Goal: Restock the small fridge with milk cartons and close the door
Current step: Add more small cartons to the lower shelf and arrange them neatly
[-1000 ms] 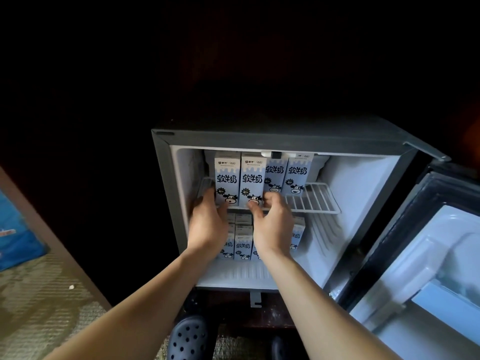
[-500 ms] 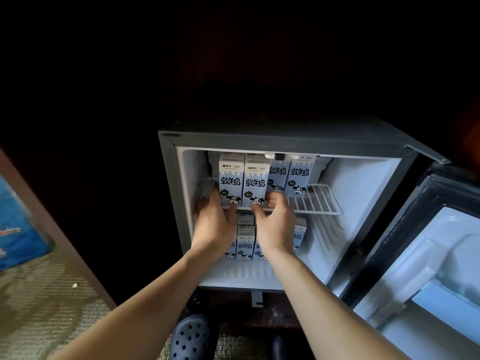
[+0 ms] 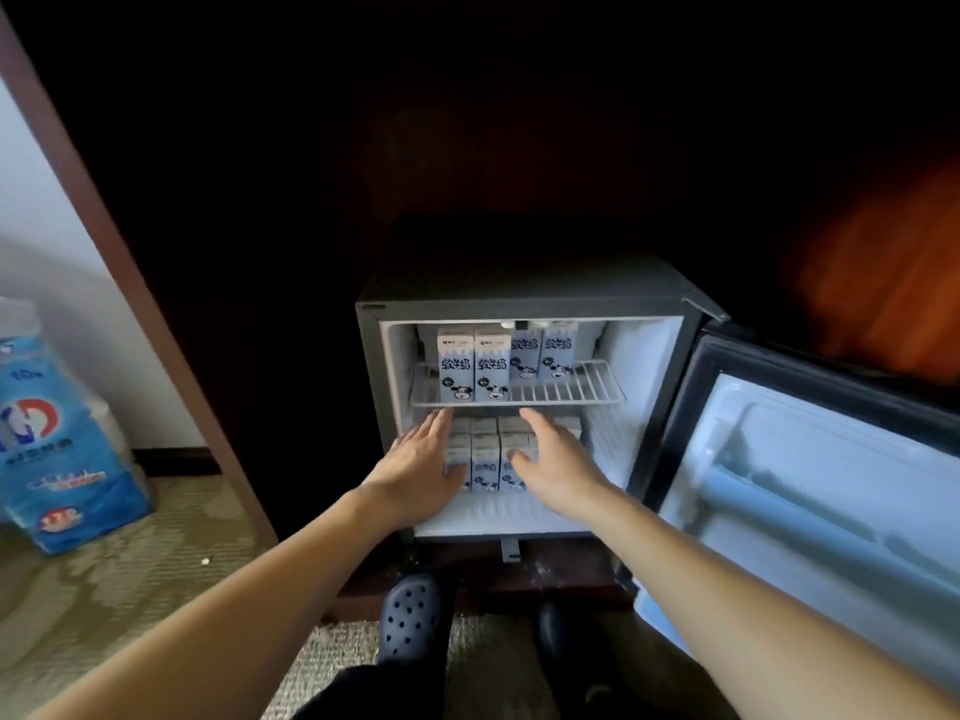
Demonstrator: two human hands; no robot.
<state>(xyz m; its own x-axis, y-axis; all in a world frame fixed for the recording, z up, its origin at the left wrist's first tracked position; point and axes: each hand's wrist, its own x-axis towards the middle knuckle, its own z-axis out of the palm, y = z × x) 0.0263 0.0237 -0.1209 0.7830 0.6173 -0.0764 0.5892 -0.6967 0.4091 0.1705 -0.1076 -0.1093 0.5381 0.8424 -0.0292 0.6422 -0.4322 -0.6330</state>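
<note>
A small grey fridge [image 3: 524, 296] stands open inside a dark cabinet. On its wire shelf [image 3: 582, 389] stand several blue-and-white milk cartons [image 3: 474, 363] in a row. More milk cartons [image 3: 485, 457] are packed on the fridge floor below. My left hand [image 3: 418, 467] and my right hand [image 3: 553, 457] hover in front of the lower cartons with fingers spread and straight, holding nothing. The fridge door [image 3: 810, 491] is swung wide open to the right.
A blue pack of paper rolls [image 3: 49, 439] stands on the woven mat at the left, beside a brown cabinet post [image 3: 130, 283]. My two dark shoes [image 3: 410, 613] are on the floor just below the fridge.
Both hands have let go of the two front cartons on the wire shelf and drawn back and down. The camera has pulled away, so the fridge looks smaller.
</note>
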